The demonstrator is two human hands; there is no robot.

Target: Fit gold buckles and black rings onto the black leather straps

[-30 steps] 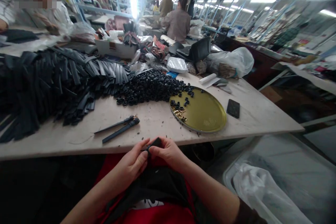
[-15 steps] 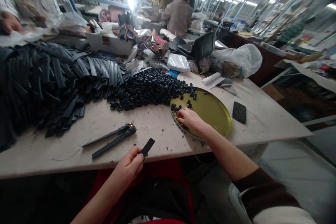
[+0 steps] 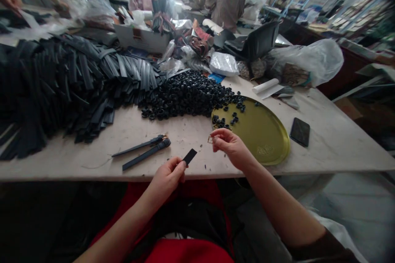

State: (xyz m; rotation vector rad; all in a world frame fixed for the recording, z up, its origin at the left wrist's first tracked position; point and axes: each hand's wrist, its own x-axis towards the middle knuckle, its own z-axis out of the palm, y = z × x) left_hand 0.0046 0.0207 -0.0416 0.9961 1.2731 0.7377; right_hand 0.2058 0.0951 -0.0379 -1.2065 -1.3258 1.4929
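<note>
Head view: the left hand (image 3: 170, 173) has its fingers closed around a black strap (image 3: 189, 156), whose end juts over the table (image 3: 182, 135). The right hand (image 3: 230, 147) pinches a small gold buckle (image 3: 210, 139) between its fingertips, just beside the round tray (image 3: 262, 127).

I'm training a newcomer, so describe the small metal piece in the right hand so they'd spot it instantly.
On the pale table, find the large golden tray. At its near left edge, the right hand holds a small buckle-like frame. Its gold colour sets it apart from the black loops nearby.
</note>
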